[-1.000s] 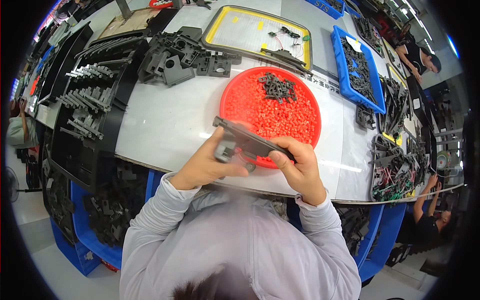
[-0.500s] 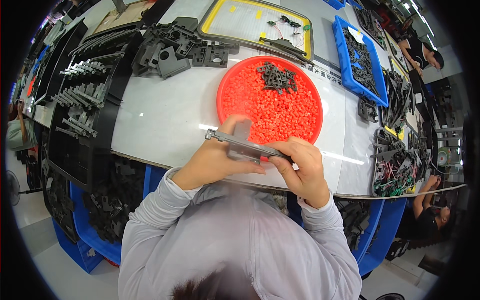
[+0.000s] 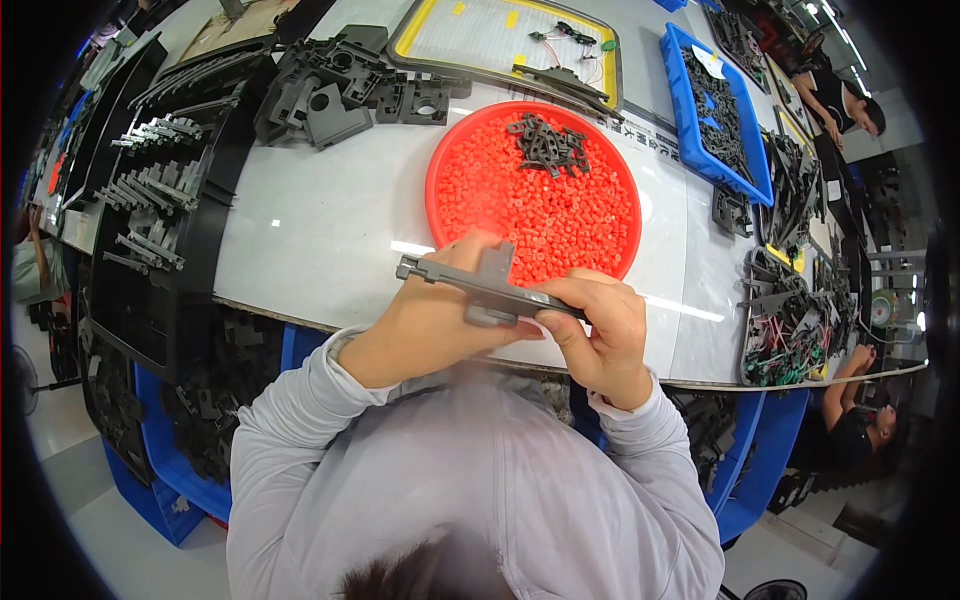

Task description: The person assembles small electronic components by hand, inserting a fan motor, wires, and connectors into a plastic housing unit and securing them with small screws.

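A long dark grey plastic part (image 3: 495,292) with an upright tab spans both my hands, just in front of a round red tray (image 3: 432,190). My left hand (image 3: 415,325) is closed around its left portion, fingers behind it and thumb below. At the other end, my right hand (image 3: 607,335) pinches the part between thumb and fingers. Small red plastic pieces (image 3: 560,220) fill the tray, and a heap of small black clips (image 3: 550,147) lies on them toward the back. Whatever sits under my right fingertips is hidden.
Grey moulded parts (image 3: 335,115) are piled at the back left, beside a black rack (image 3: 185,260) of grey bars. A yellow-edged tray (image 3: 395,50) holds wired pieces at the back. To the right stand a blue bin (image 3: 735,185) and wired assemblies (image 3: 790,340). Two people work farther right.
The grey part has turned slightly in my hands, its tab now showing more plainly. A red bit near my right thumb no longer shows. The view has shifted a little.
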`<act>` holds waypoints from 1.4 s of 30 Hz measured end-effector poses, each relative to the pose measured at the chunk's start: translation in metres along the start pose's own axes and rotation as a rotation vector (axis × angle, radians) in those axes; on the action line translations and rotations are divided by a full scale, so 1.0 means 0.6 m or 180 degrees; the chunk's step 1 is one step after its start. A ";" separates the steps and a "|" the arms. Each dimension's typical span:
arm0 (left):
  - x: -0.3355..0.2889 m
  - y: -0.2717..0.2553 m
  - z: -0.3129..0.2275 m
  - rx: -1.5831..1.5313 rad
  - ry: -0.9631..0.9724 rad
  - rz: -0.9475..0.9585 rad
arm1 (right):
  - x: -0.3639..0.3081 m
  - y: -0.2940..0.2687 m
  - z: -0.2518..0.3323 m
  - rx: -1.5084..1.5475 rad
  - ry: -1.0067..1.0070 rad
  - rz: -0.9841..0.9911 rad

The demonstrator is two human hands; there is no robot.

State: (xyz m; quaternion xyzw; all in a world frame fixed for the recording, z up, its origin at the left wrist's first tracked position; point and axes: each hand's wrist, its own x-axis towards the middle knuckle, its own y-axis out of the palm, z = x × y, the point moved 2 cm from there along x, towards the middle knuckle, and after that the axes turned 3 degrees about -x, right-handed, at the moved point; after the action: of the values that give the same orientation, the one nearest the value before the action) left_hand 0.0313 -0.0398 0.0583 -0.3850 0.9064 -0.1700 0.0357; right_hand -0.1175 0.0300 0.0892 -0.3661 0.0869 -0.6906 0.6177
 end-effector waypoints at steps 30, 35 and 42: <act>-0.022 -0.030 0.013 -0.2382 -0.0265 -0.0284 | 0.059 -0.061 -0.169 -0.0150 0.1007 0.0215; -0.030 -0.031 0.007 -0.2424 -0.0228 -0.0364 | 0.087 -0.027 -0.222 -0.1708 0.0639 -0.0149; -0.021 -0.025 0.028 -0.2426 -0.0216 -0.0492 | 0.057 -0.024 -0.176 -0.1352 0.0107 -0.0130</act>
State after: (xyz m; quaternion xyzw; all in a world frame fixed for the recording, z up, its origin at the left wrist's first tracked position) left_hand 0.0537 -0.0449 0.0466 -0.4431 0.8713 0.1895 -0.0928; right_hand -0.1925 -0.0335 0.0353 -0.4781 0.2334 -0.6751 0.5110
